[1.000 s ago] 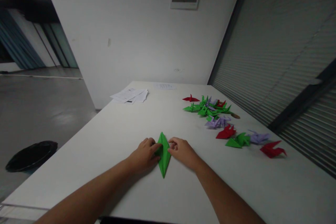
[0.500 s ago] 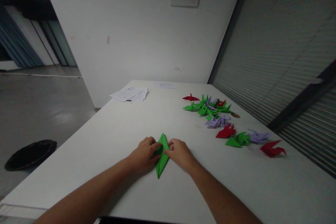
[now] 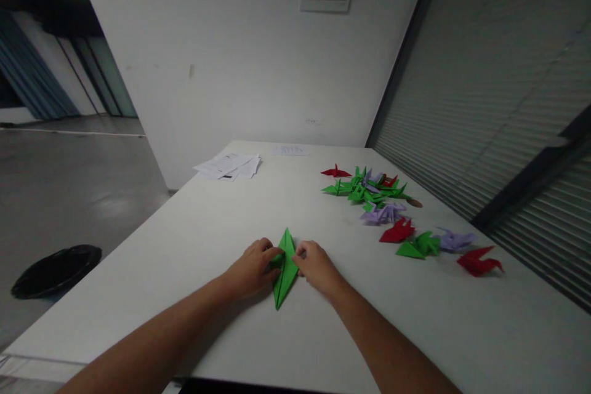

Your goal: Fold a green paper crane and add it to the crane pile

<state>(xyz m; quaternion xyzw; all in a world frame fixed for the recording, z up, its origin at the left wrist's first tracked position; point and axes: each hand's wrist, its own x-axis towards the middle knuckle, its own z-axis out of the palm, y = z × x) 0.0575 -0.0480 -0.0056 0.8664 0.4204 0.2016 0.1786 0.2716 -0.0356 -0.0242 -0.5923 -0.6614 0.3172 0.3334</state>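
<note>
Centrally, the left hand rests, fingers apart, on green folded paper; the right hand pinches its edge between fingertips.

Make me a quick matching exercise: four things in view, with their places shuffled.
1. Green folded paper
2. White sheets
3. Bin with black liner
4. White-framed box

A. Mounted on the wall
B. Beyond the table's left edge
C. Between left hand and right hand
D. Far left of the tabletop

Pairs: 1-C, 2-D, 3-B, 4-A
</note>
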